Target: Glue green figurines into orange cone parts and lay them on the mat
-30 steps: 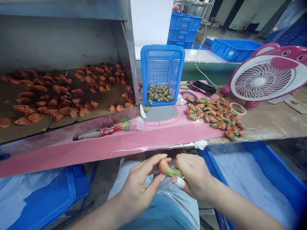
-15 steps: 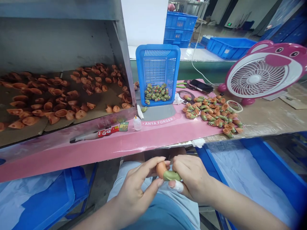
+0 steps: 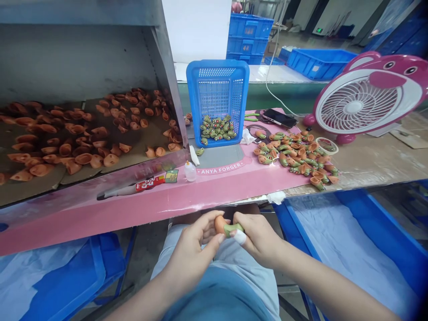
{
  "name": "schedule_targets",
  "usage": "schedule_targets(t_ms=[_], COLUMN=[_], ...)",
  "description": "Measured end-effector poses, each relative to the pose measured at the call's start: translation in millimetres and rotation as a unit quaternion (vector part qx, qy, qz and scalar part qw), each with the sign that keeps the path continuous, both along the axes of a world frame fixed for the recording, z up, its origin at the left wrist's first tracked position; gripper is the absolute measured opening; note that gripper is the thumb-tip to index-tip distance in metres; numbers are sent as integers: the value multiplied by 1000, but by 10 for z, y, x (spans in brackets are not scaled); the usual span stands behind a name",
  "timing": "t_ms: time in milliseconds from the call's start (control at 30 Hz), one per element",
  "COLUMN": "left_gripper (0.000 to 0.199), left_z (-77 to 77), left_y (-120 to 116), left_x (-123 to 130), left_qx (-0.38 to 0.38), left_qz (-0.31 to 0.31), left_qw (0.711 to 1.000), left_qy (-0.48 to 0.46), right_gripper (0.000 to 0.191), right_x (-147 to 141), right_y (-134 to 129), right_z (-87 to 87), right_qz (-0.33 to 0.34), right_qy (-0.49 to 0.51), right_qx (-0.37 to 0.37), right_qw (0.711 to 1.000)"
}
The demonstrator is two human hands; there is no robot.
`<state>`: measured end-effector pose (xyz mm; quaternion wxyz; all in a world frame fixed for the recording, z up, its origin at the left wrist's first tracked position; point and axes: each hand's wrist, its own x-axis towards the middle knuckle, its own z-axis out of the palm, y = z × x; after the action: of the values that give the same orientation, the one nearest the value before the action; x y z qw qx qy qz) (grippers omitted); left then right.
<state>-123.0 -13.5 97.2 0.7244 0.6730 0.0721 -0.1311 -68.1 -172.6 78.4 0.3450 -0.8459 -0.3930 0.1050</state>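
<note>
1. With left hand (image 3: 190, 244), cupping the orange end of an orange-and-green piece (image 3: 228, 229) between thumb and fingers.
2. Holding it above the lap (image 3: 234, 255), just off the pink tabletop (image 3: 207, 191).
3. With right hand (image 3: 258, 235), gripping the green end, a white wrap (image 3: 240, 236) around the thumb.

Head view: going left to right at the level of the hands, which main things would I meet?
Left blue bin → left hand → orange-and-green piece → right hand → right blue bin.
</note>
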Motion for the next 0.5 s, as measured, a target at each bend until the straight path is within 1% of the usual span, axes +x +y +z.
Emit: schedule_targets(t_ms=[133, 267, 367, 433, 500], left_gripper=[31, 31, 32, 32, 32], left_z=[-61, -113, -120, -111, -102], left_y=[0, 15, 15, 15, 19], left_x=[73, 109, 93, 58, 8], left_qx=[-47, -60, -42, -14, 32], left_qz=[14, 22, 18, 12, 4], left_qw=[998, 995, 998, 1000, 999], left_qy=[46, 73, 53, 16, -32], right_gripper=[32, 33, 31, 31, 32], right_x=[-2, -3, 1, 3, 2], right_y=[23, 67, 73, 58, 37], right_z=[-70, -76, -80, -70, -38], right_qz=[-30, -48, -46, -34, -17], right_qy=[77, 108, 89, 51, -4], right_qx=[-4, -16, -26, -31, -31], right_qw=[997, 993, 995, 998, 999])
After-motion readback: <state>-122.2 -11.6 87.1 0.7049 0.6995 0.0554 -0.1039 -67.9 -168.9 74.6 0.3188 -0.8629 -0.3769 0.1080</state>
